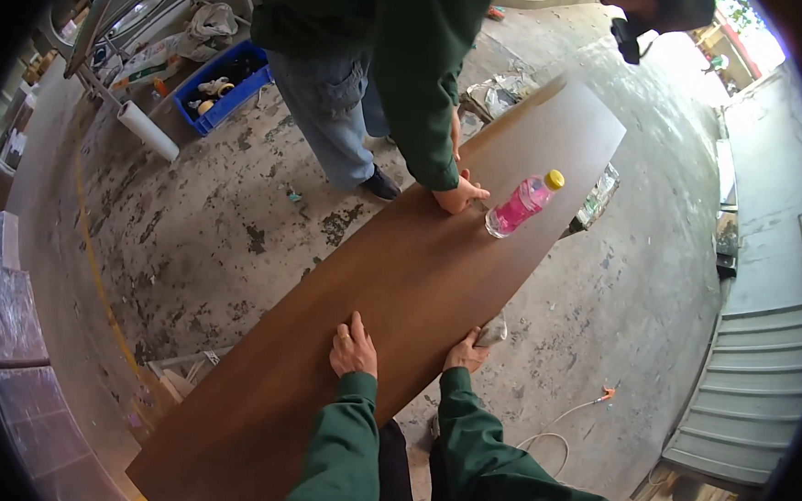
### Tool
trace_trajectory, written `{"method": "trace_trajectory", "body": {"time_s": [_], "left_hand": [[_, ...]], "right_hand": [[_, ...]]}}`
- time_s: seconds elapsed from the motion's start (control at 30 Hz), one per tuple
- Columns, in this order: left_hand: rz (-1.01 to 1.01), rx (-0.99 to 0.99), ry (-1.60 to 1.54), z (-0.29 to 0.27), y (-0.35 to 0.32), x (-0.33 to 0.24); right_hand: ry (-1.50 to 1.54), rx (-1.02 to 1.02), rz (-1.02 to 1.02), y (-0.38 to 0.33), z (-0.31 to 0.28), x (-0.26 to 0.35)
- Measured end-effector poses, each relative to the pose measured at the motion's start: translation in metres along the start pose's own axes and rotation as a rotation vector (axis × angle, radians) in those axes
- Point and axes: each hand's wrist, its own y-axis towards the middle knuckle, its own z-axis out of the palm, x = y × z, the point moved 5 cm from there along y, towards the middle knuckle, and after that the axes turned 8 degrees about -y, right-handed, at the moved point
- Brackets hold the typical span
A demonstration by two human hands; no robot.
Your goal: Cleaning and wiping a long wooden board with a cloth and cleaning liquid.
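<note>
A long brown board (391, 268) slants across the view in front of me, raised above the floor. My left hand (355, 349) lies on its top face with the fingers apart and the index finger stretched forward. At the board's right edge, my right hand (467, 354) is closed on a crumpled grey-white cloth (495, 329); its fingers are partly hidden. Farther up stands a clear bottle (523, 206) with pink liquid and a yellow cap. Beside it a co-worker's hand (462, 195) touches the board near its left edge.
A co-worker in a green sleeve (417, 86) leans over the board's far left side. Behind stands a blue crate (220, 88) with items, near a white roll (148, 131). Plastic-wrapped stacks (16, 319) line the left. A hose (564, 415) lies on the worn floor at right.
</note>
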Motion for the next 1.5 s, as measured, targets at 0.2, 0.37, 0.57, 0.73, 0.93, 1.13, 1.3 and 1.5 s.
{"method": "trace_trajectory", "body": {"time_s": [0.2, 0.37, 0.57, 0.73, 0.93, 1.13, 1.3, 1.5], "left_hand": [[-0.031, 0.070, -0.047, -0.005, 0.012, -0.001], [-0.081, 0.145, -0.030, -0.001, 0.012, -0.004], [-0.028, 0.086, 0.014, -0.005, 0.015, -0.009], [-0.084, 0.204, 0.019, -0.002, 0.011, -0.005], [-0.042, 0.082, 0.016, -0.001, 0.016, -0.017], [-0.099, 0.074, 0.040, -0.011, 0.007, -0.006], [-0.090, 0.060, 0.037, -0.011, 0.006, -0.009], [-0.020, 0.019, 0.077, -0.008, 0.009, -0.008]], "right_hand": [[0.192, -0.051, 0.009, 0.034, 0.013, -0.003], [0.051, -0.090, -0.132, 0.089, 0.019, 0.037], [-0.066, -0.092, -0.201, 0.104, 0.024, 0.050], [-0.006, -0.176, -0.256, 0.122, 0.041, 0.008], [-0.047, 0.064, -0.235, 0.152, 0.036, 0.013], [0.294, 0.129, -0.482, 0.115, 0.035, 0.032], [0.254, 0.051, -0.464, 0.116, 0.033, 0.032], [0.064, -0.071, -0.358, 0.110, 0.028, 0.034]]}}
